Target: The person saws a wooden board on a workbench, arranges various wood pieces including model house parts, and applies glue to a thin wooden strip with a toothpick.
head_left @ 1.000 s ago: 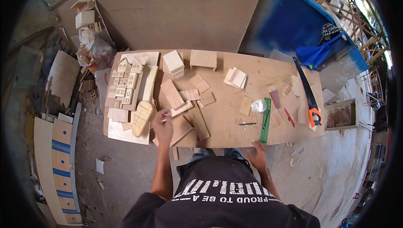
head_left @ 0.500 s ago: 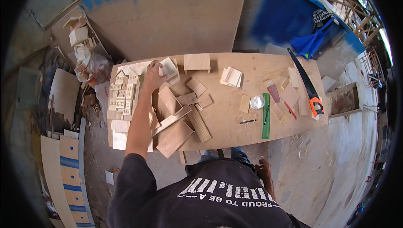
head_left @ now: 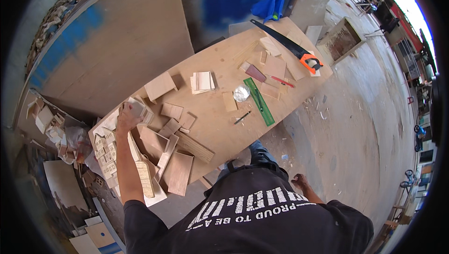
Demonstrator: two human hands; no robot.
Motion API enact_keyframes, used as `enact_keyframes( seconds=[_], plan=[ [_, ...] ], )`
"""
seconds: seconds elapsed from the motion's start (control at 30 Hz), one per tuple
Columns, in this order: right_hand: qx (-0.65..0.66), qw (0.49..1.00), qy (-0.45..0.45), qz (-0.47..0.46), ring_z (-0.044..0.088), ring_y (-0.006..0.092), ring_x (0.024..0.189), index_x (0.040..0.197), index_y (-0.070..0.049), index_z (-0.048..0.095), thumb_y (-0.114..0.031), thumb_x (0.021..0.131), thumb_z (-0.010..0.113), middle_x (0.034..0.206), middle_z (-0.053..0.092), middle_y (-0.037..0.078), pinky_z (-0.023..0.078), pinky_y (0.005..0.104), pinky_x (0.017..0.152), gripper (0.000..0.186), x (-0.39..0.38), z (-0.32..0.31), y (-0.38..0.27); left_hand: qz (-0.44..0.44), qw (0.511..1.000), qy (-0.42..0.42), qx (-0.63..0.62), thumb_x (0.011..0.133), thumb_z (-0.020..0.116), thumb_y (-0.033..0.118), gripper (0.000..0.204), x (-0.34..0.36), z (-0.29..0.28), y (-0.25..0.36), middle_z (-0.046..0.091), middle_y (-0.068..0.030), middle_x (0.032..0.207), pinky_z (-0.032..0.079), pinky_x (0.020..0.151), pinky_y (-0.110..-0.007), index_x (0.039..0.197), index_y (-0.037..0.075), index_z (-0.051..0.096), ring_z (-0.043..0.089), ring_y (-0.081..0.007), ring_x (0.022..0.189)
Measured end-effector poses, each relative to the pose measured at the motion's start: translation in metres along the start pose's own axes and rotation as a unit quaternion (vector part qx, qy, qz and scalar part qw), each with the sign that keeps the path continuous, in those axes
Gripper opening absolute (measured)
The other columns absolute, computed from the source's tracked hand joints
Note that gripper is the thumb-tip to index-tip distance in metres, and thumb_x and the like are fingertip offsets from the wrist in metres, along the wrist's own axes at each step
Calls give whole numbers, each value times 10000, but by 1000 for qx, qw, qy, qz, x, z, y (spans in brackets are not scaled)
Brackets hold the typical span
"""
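Observation:
My left hand [head_left: 126, 119] reaches to the far left of the table, its fingers closed on the edge of a pale open wooden box [head_left: 146, 113]. Part of the box is hidden by the hand. Beside my left forearm stand several carved wooden house fronts [head_left: 106, 153] with small windows. On its other side lie a long wood piece with a rough end [head_left: 148, 179] and several cut boards [head_left: 180, 173]. My right hand [head_left: 300, 180] hangs low beside my body, away from the table, with its fingers loosely apart and nothing visible in it.
On the wooden table [head_left: 224, 132] sit a bench-shaped piece [head_left: 160, 86], stacked squares [head_left: 202, 82], a clear round container [head_left: 241, 93], green ruler [head_left: 258, 102], pencil [head_left: 242, 117], red cutter [head_left: 283, 82] and orange-handled saw [head_left: 290, 48]. A blue bag [head_left: 272, 3] hangs behind the far edge.
The view has turned, so the table now slants up to the right. My left hand stays at the pale box. My right hand still hangs by my side.

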State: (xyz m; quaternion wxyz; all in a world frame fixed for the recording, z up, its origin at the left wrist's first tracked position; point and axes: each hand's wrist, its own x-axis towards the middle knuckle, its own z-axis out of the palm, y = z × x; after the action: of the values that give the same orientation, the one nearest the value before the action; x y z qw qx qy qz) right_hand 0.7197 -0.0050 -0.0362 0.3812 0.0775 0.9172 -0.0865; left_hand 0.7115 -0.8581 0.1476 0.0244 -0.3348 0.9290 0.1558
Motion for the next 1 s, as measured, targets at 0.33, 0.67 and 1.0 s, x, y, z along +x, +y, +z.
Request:
enact_keyframes(
  seconds=[0.33, 0.67, 1.0],
  plan=[
    [141, 977, 40, -153, 692, 267, 890, 1034, -10, 701, -67, 883, 549, 950, 718, 172, 539, 385, 737, 221, 42, 6, -74, 33, 999, 20, -31, 611, 869, 288, 691, 3, -4, -10, 594, -195, 1155, 482, 981, -456, 1156, 13, 545, 549, -385, 1153],
    [61, 984, 38, -164, 694, 262, 849, 986, 6, 708, -89, 862, 560, 928, 727, 169, 532, 397, 709, 215, 48, -14, -68, 76, 989, 115, -61, 596, 825, 229, 569, 21, -19, -62, 562, -201, 1130, 447, 1000, -442, 1055, 17, 563, 512, -386, 1129],
    [59, 989, 22, -130, 698, 271, 836, 960, 14, 710, -114, 857, 571, 915, 728, 178, 533, 403, 709, 215, 53, -18, -85, 93, 979, 163, -84, 570, 848, 204, 572, 10, -78, -71, 551, -167, 1172, 441, 1010, -424, 1043, 43, 572, 497, -365, 1154]
  ],
)
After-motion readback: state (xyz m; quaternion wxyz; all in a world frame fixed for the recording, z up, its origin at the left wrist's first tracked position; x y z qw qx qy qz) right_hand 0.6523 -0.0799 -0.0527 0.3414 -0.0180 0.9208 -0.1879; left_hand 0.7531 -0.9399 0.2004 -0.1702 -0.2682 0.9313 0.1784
